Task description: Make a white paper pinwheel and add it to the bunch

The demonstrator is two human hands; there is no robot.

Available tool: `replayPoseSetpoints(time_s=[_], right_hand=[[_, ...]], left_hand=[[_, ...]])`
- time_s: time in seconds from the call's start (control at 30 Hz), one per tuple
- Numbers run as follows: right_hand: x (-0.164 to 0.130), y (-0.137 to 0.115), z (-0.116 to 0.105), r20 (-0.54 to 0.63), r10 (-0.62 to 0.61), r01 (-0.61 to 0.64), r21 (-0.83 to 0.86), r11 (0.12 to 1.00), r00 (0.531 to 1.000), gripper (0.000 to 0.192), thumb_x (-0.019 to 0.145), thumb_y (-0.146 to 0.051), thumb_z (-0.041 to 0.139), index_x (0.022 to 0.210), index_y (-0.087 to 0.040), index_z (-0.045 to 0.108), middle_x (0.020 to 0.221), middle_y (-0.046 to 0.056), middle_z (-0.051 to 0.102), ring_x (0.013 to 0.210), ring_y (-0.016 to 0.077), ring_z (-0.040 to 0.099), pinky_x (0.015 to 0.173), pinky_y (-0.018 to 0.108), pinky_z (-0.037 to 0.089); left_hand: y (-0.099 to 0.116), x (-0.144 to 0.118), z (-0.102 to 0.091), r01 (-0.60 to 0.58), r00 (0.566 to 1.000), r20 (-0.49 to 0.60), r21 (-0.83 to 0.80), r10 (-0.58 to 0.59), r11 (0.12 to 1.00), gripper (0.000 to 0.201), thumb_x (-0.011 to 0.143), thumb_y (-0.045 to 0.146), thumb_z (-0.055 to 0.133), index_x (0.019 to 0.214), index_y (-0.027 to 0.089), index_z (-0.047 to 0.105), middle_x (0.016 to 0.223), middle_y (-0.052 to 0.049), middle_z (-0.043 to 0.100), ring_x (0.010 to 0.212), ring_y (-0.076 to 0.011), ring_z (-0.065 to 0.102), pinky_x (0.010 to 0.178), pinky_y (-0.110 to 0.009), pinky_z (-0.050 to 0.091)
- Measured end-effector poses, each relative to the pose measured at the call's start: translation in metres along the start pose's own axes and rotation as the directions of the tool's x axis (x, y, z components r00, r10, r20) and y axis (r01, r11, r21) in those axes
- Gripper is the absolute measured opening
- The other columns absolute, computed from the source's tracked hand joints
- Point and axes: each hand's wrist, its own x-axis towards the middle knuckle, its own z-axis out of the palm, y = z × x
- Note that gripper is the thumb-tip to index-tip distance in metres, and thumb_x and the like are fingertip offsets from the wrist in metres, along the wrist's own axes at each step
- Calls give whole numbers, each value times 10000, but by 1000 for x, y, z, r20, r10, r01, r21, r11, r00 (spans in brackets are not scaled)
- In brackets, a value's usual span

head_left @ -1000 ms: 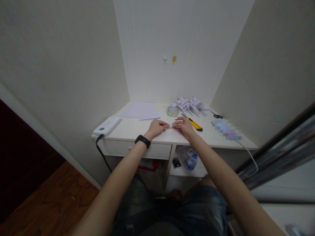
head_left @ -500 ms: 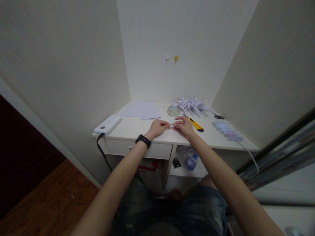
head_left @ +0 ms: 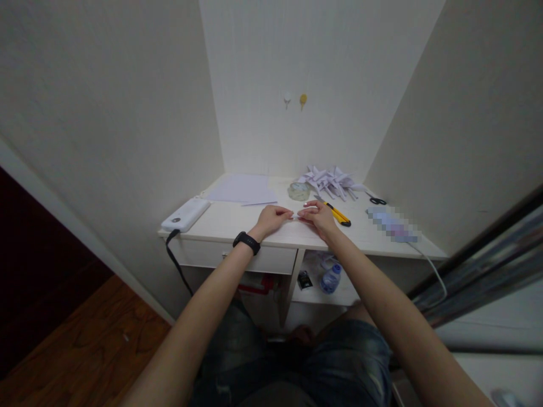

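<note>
Dim, soft light; wide-angle edge distortion.

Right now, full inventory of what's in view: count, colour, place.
small paper piece: 1, white, pinched between both hands at desk front
desk: 1, white, in wall niche
paper sheets: a few, white, back left of desk
power bank: 1, white, left desk edge, black cable hanging
tape roll: 1, clear, behind hands
folded paper shapes: pile, white, back right
utility knife: 1, yellow, right of hands
scissors: 1, black, right rear
bottle: 1, clear with blue cap, shelf under desk
wall hooks: 2, white and yellow, back wall
left hand: black wristband, on paper
right hand: on paper
</note>
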Motion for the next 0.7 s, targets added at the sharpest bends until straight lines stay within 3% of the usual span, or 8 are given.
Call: replayPoseSetpoints(time_s=[0.27, 0.5, 0.7], right_hand=[[-3, -6, 2, 31, 24, -25, 0, 1000, 999, 431, 526, -239, 841, 888, -221, 607, 718, 1, 722, 701, 178, 688, 644, 306, 576], [-3, -5, 0, 82, -21, 25, -51, 998, 996, 541, 432, -160, 853, 916, -212, 617, 723, -19, 716, 652, 146, 649, 651, 285, 533], [-2, -2, -1, 9, -19, 19, -75, 997, 1000, 480, 479, -232, 843, 901, -212, 614, 678, -31, 689, 642, 153, 645, 646, 294, 527]], left_hand=[[0, 0, -1, -21, 1000, 17, 15, 21, 1000, 247, 841, 332, 632, 809, 141, 786, 840, -74, 773, 744, -188, 657, 698, -283, 451], [1, 1, -4, -2, 1000, -1, -11, 2, 1000, 287, 849, 357, 621, 818, 121, 781, 813, -74, 761, 703, -173, 639, 654, -263, 444], [3, -1, -10, -3, 999, 50, -13, 4, 1000, 308, 713, 348, 777, 927, 127, 783, 822, -80, 758, 679, -160, 639, 634, -248, 459]])
